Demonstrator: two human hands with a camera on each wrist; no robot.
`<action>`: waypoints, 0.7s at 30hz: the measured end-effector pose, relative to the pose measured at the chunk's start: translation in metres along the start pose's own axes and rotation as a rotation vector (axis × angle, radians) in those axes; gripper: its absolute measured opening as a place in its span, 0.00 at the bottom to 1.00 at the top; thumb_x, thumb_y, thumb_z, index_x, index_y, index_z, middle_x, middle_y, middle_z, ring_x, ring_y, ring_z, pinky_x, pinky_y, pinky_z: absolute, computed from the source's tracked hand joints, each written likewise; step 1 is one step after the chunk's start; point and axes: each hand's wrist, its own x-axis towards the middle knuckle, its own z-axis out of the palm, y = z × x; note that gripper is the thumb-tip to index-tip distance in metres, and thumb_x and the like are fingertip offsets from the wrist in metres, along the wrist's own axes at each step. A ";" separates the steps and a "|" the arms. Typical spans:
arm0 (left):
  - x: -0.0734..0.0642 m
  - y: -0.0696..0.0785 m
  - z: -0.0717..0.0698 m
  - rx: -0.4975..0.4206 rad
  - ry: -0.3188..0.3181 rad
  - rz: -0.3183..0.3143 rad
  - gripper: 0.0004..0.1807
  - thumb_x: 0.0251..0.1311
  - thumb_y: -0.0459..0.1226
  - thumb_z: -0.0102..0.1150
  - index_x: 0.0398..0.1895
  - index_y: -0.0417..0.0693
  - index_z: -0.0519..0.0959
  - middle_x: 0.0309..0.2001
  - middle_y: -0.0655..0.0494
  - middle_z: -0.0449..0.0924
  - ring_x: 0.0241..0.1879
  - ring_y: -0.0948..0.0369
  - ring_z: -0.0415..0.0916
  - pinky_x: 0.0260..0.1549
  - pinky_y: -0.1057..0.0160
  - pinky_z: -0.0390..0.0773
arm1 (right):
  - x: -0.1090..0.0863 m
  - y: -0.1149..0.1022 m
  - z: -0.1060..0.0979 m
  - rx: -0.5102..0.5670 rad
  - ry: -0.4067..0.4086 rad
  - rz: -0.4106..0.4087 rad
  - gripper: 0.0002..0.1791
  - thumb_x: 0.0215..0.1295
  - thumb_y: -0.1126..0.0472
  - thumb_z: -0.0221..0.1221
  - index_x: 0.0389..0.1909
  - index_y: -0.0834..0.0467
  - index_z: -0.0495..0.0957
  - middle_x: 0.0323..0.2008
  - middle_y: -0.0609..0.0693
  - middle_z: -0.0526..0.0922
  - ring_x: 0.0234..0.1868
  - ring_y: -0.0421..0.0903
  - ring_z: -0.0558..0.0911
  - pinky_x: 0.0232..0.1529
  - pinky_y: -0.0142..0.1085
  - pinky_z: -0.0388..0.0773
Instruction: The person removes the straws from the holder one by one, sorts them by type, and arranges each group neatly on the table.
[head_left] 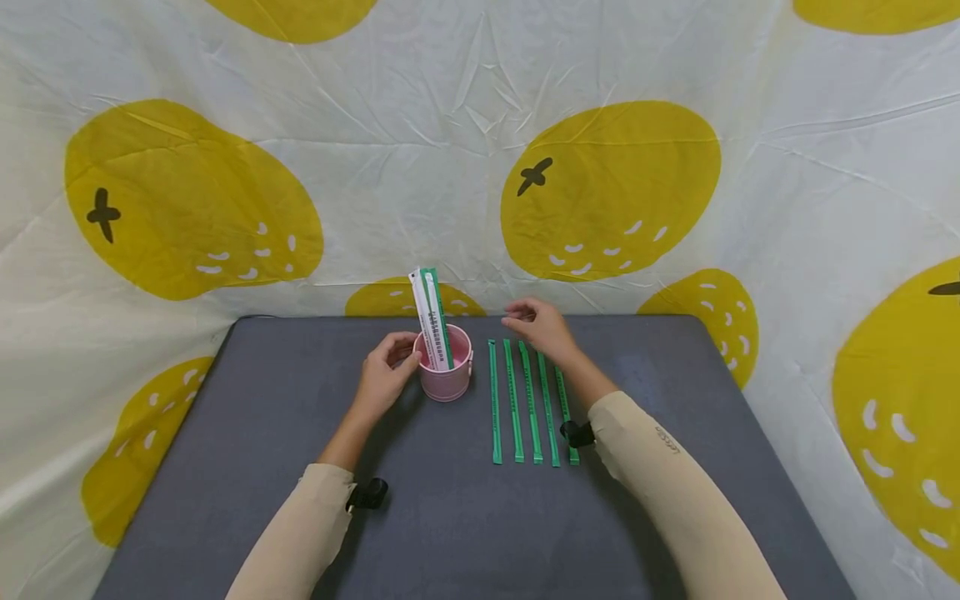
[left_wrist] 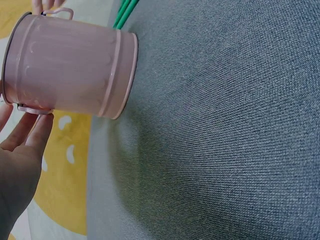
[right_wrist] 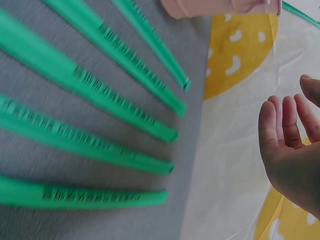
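My left hand point(head_left: 382, 375) holds the left side of a small pink bucket point(head_left: 445, 385), its thumb and fingers at the rim; the left wrist view shows fingertips touching the bucket's side lug. Upright in the bucket leans a white packet with dark print point(head_left: 430, 325), with a green strip point(head_left: 441, 321) beside it. Several slim green wrapped sticks point(head_left: 513, 400) with dark print lie side by side on the table, right of the bucket. Over their far ends hovers my right hand point(head_left: 546, 329), fingers loosely bent and nothing in them. My right forearm partly covers the rightmost stick.
A dark grey cloth-topped table point(head_left: 450, 517) carries everything. Close behind its far edge hangs a white curtain point(head_left: 420, 192) printed with large yellow fruit, which also runs along both sides. Black wrist cameras point(head_left: 367, 493) sit on both sleeves.
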 end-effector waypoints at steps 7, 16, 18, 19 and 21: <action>0.001 -0.001 0.000 0.003 -0.003 -0.002 0.21 0.68 0.26 0.61 0.62 0.26 0.73 0.60 0.27 0.78 0.60 0.36 0.77 0.64 0.38 0.73 | 0.009 -0.019 0.019 0.053 -0.012 -0.027 0.17 0.70 0.58 0.67 0.54 0.63 0.83 0.47 0.59 0.87 0.47 0.54 0.85 0.44 0.39 0.84; 0.001 -0.001 -0.003 -0.031 -0.002 -0.004 0.21 0.67 0.27 0.63 0.61 0.25 0.74 0.60 0.26 0.77 0.61 0.33 0.76 0.54 0.76 0.77 | 0.022 -0.039 0.046 0.117 -0.030 -0.093 0.16 0.69 0.61 0.66 0.54 0.63 0.83 0.48 0.59 0.88 0.48 0.54 0.86 0.51 0.42 0.84; 0.000 -0.001 -0.003 -0.033 -0.003 0.000 0.21 0.67 0.27 0.63 0.61 0.25 0.73 0.60 0.25 0.76 0.61 0.32 0.75 0.51 0.81 0.75 | 0.024 -0.043 0.051 0.128 -0.042 -0.106 0.17 0.70 0.61 0.66 0.56 0.64 0.83 0.48 0.60 0.88 0.49 0.55 0.87 0.52 0.43 0.84; 0.000 -0.001 -0.004 -0.031 -0.002 0.000 0.21 0.67 0.27 0.63 0.61 0.25 0.73 0.60 0.25 0.76 0.61 0.32 0.75 0.50 0.82 0.75 | 0.025 -0.045 0.054 0.129 -0.047 -0.111 0.18 0.70 0.62 0.66 0.56 0.65 0.82 0.49 0.60 0.88 0.49 0.55 0.87 0.53 0.44 0.84; 0.000 -0.001 -0.004 -0.026 0.001 0.000 0.21 0.67 0.27 0.63 0.61 0.25 0.74 0.60 0.25 0.76 0.61 0.33 0.76 0.50 0.82 0.75 | 0.028 -0.049 0.058 0.135 -0.058 -0.115 0.19 0.70 0.62 0.66 0.57 0.67 0.81 0.50 0.61 0.88 0.50 0.56 0.87 0.54 0.45 0.84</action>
